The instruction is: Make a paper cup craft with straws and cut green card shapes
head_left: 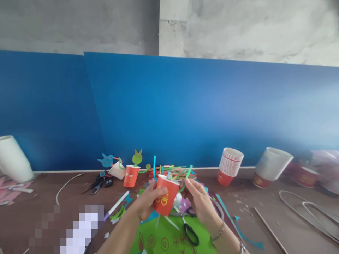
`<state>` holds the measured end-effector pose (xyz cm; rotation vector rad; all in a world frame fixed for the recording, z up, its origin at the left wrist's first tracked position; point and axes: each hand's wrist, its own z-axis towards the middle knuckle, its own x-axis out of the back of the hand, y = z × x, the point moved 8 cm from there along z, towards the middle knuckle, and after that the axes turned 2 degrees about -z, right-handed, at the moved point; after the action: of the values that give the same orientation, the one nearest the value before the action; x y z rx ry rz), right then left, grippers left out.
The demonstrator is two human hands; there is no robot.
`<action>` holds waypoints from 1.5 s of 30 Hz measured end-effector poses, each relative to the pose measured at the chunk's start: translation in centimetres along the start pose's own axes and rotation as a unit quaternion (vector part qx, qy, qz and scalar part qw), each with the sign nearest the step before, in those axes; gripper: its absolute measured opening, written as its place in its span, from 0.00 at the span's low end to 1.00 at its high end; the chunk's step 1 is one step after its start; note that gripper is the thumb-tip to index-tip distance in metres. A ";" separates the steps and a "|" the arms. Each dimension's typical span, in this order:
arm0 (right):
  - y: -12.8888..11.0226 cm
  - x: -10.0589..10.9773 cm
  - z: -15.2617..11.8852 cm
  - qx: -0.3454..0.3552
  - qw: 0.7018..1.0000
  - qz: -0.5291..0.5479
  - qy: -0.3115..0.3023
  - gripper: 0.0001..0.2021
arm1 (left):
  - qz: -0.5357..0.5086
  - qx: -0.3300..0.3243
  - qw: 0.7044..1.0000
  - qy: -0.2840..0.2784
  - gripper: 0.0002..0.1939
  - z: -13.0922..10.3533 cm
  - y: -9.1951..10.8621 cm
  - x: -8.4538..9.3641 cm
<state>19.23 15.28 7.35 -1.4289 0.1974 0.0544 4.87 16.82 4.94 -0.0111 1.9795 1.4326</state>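
An orange-red paper cup point(166, 197) with yellow markings is held slightly tilted above the table, with my left hand point(149, 200) wrapped around its left side. A blue straw point(154, 165) stands up at the cup's left rim. To the right of the cup, my right hand point(198, 198) pinches a green bendy straw point(189, 171) that reaches toward the cup's side; its joint with the cup is partly hidden. Below lie black-handled scissors point(190, 234) on a green sheet point(159, 238) with drawn red shapes.
Behind the cup lies a pile of coloured straws point(177, 171). Decorated cup figures, including a red cup point(131, 176), stand at back left. A stack of paper cups point(230, 165) and a larger white stack point(271, 167) stand right. A marker point(116, 205) and paper scraps lie left.
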 end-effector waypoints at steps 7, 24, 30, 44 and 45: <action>0.2 -0.4 0.1 -0.040 0.974 -0.190 -0.115 0.25 | 0.083 0.021 0.995 -0.054 0.28 0.1 -0.4 0.4; -1.2 0.0 -0.1 -0.051 0.987 -0.129 -0.079 0.21 | 0.101 -0.010 0.993 -0.057 0.31 0.4 -0.2 1.0; -2.7 0.2 0.0 -0.005 0.995 -0.089 -0.039 0.17 | 0.088 -0.047 0.994 -0.053 0.31 0.3 0.3 0.6; -3.1 -0.2 -0.5 0.090 0.985 -0.142 -0.042 0.13 | 0.198 -0.209 0.958 0.009 0.52 -0.9 3.1 -0.8; -2.9 -0.2 -0.4 0.085 0.985 -0.143 -0.042 0.12 | 0.196 -0.206 0.959 0.013 0.52 -0.8 3.0 -0.6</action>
<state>19.47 14.50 10.18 -1.2688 -0.0729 -0.1353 3.80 17.09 7.88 0.1880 1.7289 2.0913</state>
